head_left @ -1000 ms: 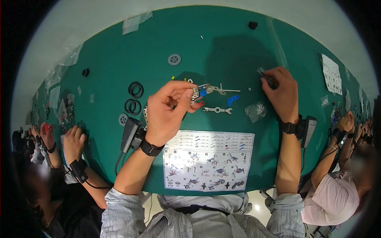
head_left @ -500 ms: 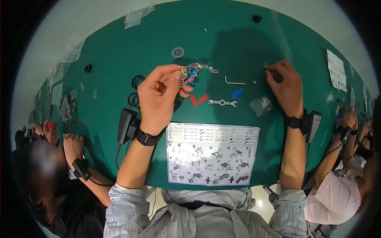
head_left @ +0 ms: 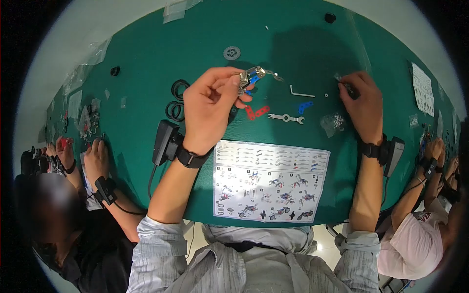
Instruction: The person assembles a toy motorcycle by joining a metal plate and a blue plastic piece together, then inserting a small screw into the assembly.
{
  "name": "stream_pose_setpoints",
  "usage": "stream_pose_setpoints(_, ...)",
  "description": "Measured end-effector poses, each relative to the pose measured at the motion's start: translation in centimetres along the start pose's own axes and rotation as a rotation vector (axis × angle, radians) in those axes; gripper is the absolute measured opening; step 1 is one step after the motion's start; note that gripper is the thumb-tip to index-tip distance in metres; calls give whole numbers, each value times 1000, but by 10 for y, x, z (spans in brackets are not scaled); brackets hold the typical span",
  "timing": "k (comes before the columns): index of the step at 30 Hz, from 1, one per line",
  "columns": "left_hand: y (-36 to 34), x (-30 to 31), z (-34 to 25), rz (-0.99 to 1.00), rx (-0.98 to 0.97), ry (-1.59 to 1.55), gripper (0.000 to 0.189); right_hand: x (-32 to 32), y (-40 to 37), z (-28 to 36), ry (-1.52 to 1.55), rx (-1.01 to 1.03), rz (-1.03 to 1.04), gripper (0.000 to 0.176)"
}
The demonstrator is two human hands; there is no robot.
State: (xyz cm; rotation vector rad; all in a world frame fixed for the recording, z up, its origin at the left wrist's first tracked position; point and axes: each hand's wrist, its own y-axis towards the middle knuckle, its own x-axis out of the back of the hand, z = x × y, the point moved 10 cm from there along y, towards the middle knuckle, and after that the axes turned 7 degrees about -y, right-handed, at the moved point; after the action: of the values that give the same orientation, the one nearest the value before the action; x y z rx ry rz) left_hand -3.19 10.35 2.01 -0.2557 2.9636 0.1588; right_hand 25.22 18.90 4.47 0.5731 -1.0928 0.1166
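Observation:
My left hand (head_left: 207,105) pinches a partly built metal model (head_left: 251,79) with silver plates and blue pieces. A thin silver strip juts from its right end. Off to the right, my right hand (head_left: 361,100) is closed low over the table, its fingertips at small shiny bits that I cannot make out. Just below the model lie a red angled piece (head_left: 257,112) and a flat metal wrench (head_left: 287,118). Between my hands are a hex key (head_left: 302,93), a blue angled piece (head_left: 305,107) and a small nut (head_left: 326,95).
A printed instruction sheet (head_left: 271,183) lies before me. Black rubber rings (head_left: 175,111) are left of my left hand, a grey wheel (head_left: 232,53) beyond it. A clear bag of small parts (head_left: 333,123) lies near my right wrist. Other people work at both sides.
The view has shifted, so the table's things appear farther right and slightly higher. The model is turned a little in my left hand. My right hand stays at the same spot by the small bits.

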Motion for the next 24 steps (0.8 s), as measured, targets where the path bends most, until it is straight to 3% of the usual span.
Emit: stream_pose_setpoints(24, -5, -5, 16, 14, 114, -21, 18, 11, -2, 12, -90, 9, -50, 19)
